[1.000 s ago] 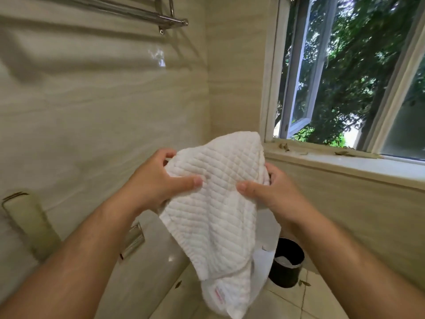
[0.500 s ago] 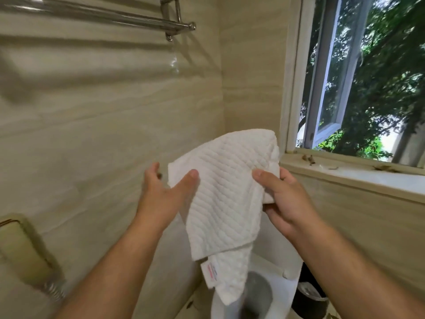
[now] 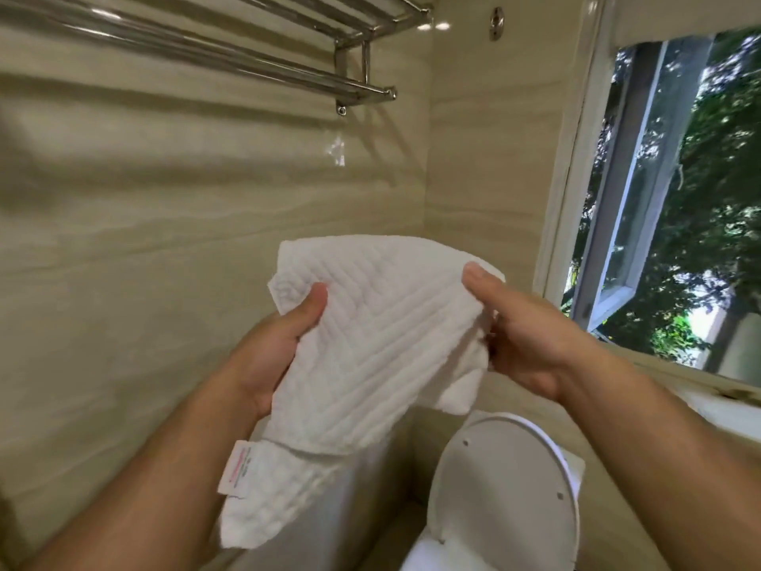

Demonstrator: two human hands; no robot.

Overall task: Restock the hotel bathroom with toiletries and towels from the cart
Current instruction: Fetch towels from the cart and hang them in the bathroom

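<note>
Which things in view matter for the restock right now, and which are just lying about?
Part of the job:
- white towel, gripped by the left hand and the right hand
- towel rack on the wall above, likely where it goes

Just there:
- toilet lid, raised
- open window
- round wall fitting

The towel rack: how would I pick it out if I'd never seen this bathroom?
Find the beige tiled wall left of the open window. High on it, above the white towel, runs the towel rack. Its long, shiny parallel metal bars set it apart from the small round fitting nearby.
</note>
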